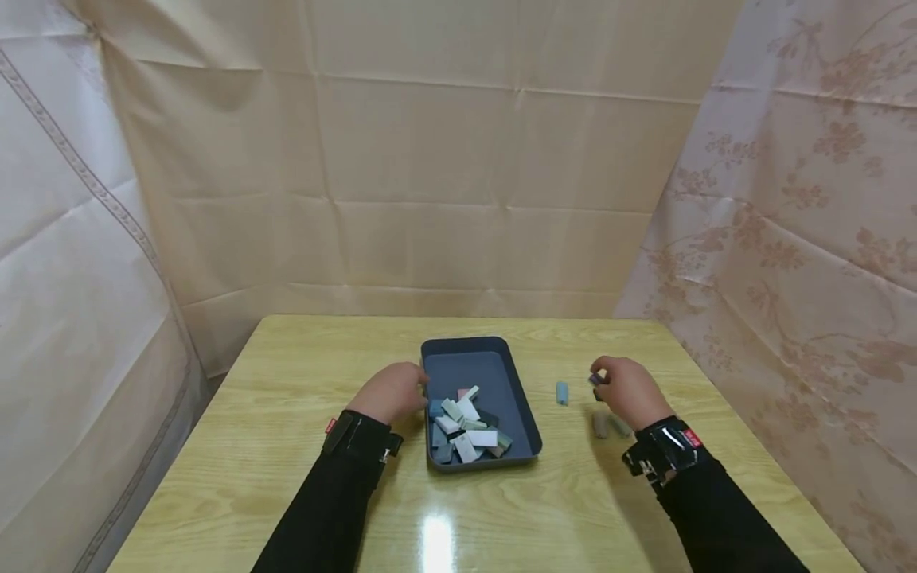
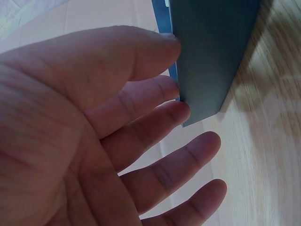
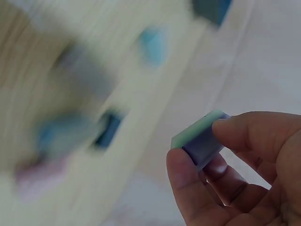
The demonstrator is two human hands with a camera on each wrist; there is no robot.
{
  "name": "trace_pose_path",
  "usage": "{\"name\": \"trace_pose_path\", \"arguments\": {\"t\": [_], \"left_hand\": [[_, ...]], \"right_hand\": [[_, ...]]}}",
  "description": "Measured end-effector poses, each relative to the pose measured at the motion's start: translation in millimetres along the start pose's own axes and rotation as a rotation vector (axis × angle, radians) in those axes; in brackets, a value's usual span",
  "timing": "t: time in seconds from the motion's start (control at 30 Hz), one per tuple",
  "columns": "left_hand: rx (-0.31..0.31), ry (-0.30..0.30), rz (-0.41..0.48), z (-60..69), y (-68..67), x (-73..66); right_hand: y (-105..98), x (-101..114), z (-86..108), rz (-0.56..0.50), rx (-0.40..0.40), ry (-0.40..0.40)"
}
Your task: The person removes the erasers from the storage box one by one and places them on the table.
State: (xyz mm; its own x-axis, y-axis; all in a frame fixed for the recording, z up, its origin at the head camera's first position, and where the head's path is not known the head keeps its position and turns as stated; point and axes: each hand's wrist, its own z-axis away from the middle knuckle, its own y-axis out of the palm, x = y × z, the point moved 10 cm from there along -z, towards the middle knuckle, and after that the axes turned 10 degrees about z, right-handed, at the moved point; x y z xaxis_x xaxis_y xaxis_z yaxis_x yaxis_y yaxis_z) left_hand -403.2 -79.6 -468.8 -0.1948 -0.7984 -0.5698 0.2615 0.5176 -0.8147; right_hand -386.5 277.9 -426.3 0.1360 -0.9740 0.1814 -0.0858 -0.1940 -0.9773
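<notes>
My left hand (image 1: 390, 392) is at the left wall of a dark grey tray (image 1: 521, 406); in the left wrist view its thumb and fingertips touch or nearly touch the tray's side (image 2: 207, 56), the fingers relaxed. Small blocks (image 1: 481, 438) in white, pale green, blue and dark tones lie heaped in the tray's near half. Right of the tray, my right hand (image 1: 630, 391) pinches a small block (image 3: 200, 139), dark with a pale green side, between thumb and fingers above the table.
A light blue block (image 1: 562, 393) lies on the wooden table (image 1: 301, 493) between the tray and my right hand. Brownish (image 1: 599, 425) and greyish blocks (image 1: 619, 426) lie below that hand. Beige cloth (image 1: 415, 159) hangs behind the table, with patterned cloth (image 1: 809, 207) at the right.
</notes>
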Motion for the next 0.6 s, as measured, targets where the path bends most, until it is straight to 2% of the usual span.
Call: {"name": "trace_pose_path", "arguments": {"t": [0.13, 0.27, 0.47, 0.6], "left_hand": [[0.009, -0.021, 0.005, -0.2, 2.2, 1.6], [0.01, -0.028, 0.008, -0.9, 3.2, 2.5], [0.004, -0.036, 0.014, -1.7, 3.8, 3.4], [0.009, -0.039, 0.016, -1.9, 4.8, 2.8]], "right_hand": [[5.2, -59.1, 5.8, 0.051, 0.03, 0.057], [14.8, -96.2, 8.2, 0.116, 0.069, 0.088], [37.3, -118.9, 6.2, 0.141, 0.178, 0.1], [45.4, -122.3, 5.1, 0.147, 0.199, 0.089]]}}
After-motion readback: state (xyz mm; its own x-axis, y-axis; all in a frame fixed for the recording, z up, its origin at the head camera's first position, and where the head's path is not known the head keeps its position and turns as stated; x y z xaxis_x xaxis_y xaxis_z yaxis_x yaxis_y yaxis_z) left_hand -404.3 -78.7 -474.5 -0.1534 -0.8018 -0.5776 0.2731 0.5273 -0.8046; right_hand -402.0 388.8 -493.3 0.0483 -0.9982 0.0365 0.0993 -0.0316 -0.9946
